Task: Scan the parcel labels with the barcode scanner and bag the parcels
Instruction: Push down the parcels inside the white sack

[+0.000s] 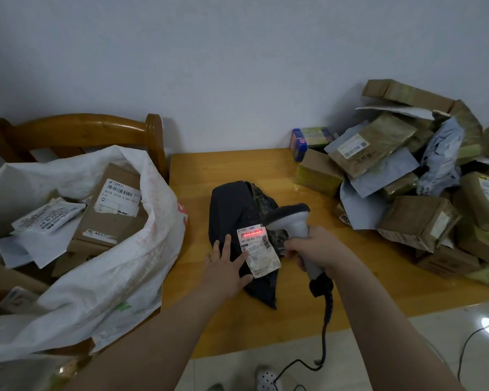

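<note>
A black plastic parcel (232, 204) lies in the middle of the wooden table (266, 165). Its white label (259, 251) faces up, and a red scan line glows across the barcode at the label's top. My left hand (226, 268) presses flat on the parcel just left of the label, fingers straight. My right hand (312, 248) grips the handle of the grey barcode scanner (292, 220), whose head points down at the label from the right. A large white woven sack (141, 266) stands open at the left, with several boxes and envelopes inside.
A heap of brown boxes and grey mailers (424, 176) covers the table's right side. A wooden chair back (76, 131) rises behind the sack. The scanner's black cable (325, 334) hangs over the table's front edge to the tiled floor.
</note>
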